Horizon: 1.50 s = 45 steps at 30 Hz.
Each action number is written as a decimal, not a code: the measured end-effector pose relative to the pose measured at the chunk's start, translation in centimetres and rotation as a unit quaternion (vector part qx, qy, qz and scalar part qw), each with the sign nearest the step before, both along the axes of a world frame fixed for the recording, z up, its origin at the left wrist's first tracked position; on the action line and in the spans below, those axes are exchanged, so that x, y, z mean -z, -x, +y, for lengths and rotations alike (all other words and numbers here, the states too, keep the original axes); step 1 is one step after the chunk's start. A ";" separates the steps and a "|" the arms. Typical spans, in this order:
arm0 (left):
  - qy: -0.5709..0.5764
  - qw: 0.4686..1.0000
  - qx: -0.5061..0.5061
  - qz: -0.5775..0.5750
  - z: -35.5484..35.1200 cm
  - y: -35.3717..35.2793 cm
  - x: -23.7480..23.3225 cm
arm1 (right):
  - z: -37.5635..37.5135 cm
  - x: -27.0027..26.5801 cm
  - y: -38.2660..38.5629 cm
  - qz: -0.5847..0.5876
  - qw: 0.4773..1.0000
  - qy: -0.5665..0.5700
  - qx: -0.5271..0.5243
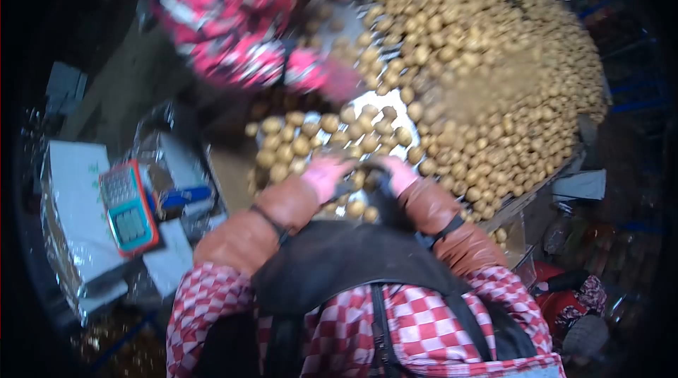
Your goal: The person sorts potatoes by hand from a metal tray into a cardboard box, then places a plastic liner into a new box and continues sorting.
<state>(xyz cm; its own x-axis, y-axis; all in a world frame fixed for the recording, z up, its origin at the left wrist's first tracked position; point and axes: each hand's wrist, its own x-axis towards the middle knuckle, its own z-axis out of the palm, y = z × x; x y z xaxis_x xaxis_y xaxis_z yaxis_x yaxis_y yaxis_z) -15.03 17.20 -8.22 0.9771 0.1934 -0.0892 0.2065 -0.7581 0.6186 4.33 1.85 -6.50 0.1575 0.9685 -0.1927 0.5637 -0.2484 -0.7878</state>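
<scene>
My left hand [327,174] and my right hand [397,174], in pink gloves with dark finger parts, are close together at the near edge of a pile of round tan produce [367,123]. These look like small potatoes, but I cannot be sure of the kind. A few round pieces [359,179] show between my hands. My fingers are dark and blurred, so their grip does not show. More loose pieces [357,207] lie just below my hands. Brown sleeve covers [286,210] wrap both my forearms.
A large heap of the same produce [494,116] fills the right. At upper left, another person's blurred gloved hand [342,81] reaches over the pile. An orange-and-teal scale or calculator [128,208] and a blue object [185,196] lie at left. Another person [572,300] is at lower right.
</scene>
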 end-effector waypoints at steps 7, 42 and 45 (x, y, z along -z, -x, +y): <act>-0.206 0.969 -0.091 0.098 3.0 3.5 2.2 | -1.5 0.3 -3.8 0.029 0.964 -0.067 0.254; -0.165 0.981 -0.069 0.076 7.1 -1.6 0.9 | -5.6 -0.2 -4.4 0.223 0.920 -0.014 0.323; -0.185 0.963 -0.169 0.100 5.5 0.9 0.7 | -5.2 -0.3 -6.0 0.279 0.842 0.012 0.462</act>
<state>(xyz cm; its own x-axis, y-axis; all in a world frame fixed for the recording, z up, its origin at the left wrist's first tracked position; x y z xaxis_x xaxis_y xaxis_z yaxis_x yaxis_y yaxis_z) -15.89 22.74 -8.90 0.8226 0.5528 -0.1330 0.5678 -0.7868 0.2418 10.31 -3.35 -6.23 0.7204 0.4768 -0.5036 -0.3347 -0.3969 -0.8547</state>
